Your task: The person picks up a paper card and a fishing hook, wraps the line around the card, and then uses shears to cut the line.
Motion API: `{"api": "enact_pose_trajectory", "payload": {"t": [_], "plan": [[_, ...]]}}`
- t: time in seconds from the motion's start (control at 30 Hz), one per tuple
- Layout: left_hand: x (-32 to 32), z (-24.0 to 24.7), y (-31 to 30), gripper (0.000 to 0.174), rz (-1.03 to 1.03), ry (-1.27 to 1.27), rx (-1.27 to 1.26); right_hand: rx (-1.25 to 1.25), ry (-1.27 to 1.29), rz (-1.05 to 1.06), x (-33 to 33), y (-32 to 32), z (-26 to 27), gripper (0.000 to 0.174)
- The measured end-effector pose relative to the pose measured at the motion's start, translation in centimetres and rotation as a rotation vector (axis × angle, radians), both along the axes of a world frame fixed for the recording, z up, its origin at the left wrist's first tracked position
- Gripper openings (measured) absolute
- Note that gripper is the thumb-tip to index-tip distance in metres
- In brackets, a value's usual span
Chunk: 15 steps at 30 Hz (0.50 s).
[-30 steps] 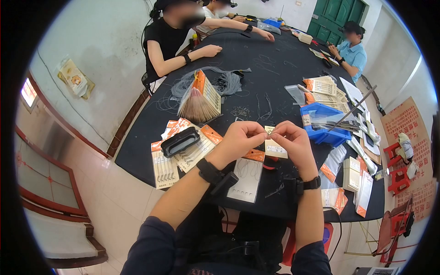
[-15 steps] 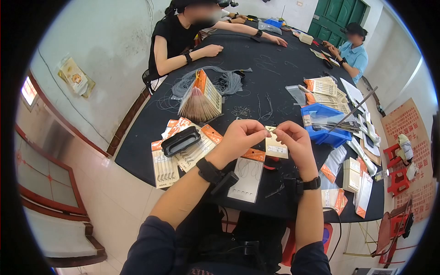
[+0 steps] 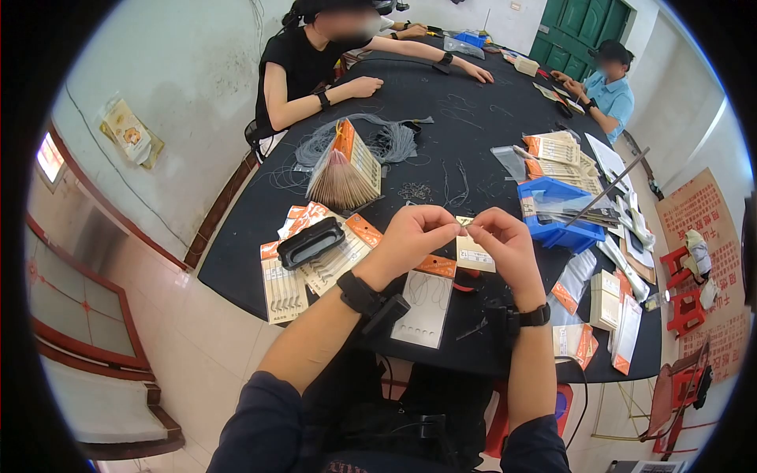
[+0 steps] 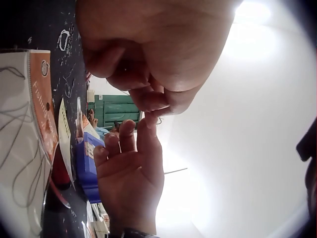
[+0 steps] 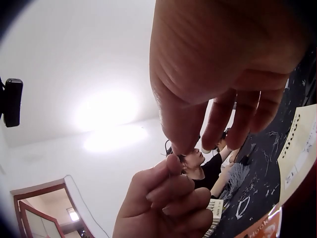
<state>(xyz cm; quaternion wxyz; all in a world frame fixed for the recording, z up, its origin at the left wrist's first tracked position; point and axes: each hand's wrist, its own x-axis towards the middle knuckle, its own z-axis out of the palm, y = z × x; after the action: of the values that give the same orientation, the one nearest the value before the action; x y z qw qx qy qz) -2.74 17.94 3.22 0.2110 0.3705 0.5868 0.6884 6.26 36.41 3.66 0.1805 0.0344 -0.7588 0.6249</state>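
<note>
My left hand [image 3: 414, 244] and right hand [image 3: 505, 251] meet over the near part of the black table, thumb and forefinger of each pinched together. Between their fingertips is a small thin piece [image 3: 464, 229], mostly hidden; I cannot tell its kind. In the left wrist view the right hand's [image 4: 130, 171] other fingers stand apart, loosely bent. In the right wrist view the left hand's [image 5: 163, 203] other fingers are curled in. Below the fingertips lies a cream card [image 3: 477, 258]. Nearer me is a clear packet [image 3: 418, 323] with an orange fishing-hook header and looped line inside.
Left of my hands, a black tray [image 3: 310, 244] sits on hook packets [image 3: 281, 288], with fanned cards [image 3: 344, 185] and grey line coils [image 3: 394, 140] behind. A blue bin [image 3: 552, 197] holding a long rod is at right. Red-handled pliers [image 3: 467, 285] lie under my right hand.
My fingertips shift slightly against each other while both hands stay in place. The person in black across the table leaned and reached further right, then held still.
</note>
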Motion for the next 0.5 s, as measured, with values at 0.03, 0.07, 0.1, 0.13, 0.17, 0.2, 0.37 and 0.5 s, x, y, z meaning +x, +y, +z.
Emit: {"api": "enact_pose_trajectory", "payload": {"t": [0.03, 0.07, 0.1, 0.13, 0.17, 0.2, 0.37, 0.5], "plan": [[0.0, 0.0, 0.1, 0.015, -0.009, -0.007, 0.013, -0.014, -0.013, -0.022, 0.1, -0.1, 0.3, 0.011], [0.1, 0.0, 0.1, 0.015, -0.018, -0.013, 0.027, -0.028, -0.026, -0.043, 0.2, -0.3, 0.5, 0.011], [0.1, 0.1, 0.1, 0.015, -0.033, -0.026, 0.016, -0.026, 0.0, -0.054, 0.1, -0.3, 0.5, 0.01], [0.2, 0.2, 0.0, 0.015, -0.048, -0.038, 0.005, -0.024, 0.025, -0.065, 0.1, -0.4, 0.5, 0.01], [0.3, 0.3, 0.0, 0.015, -0.062, -0.05, -0.006, -0.021, 0.051, -0.076, 0.1, -0.4, 0.6, 0.01], [0.3, 0.3, 0.0, 0.015, -0.078, -0.068, 0.02, 0.064, 0.087, -0.102, 0.2, -0.4, 0.7, 0.011], [-0.4, 0.0, -0.3, 0.018, -0.213, -0.314, -0.005, 0.284, 0.265, -0.166, 0.4, -0.7, 1.3, 0.017], [-0.6, 0.0, -0.4, 0.018, -0.304, -0.546, 0.016, 0.393, 0.313, -0.179, 0.4, -0.9, 1.6, 0.017]]}}
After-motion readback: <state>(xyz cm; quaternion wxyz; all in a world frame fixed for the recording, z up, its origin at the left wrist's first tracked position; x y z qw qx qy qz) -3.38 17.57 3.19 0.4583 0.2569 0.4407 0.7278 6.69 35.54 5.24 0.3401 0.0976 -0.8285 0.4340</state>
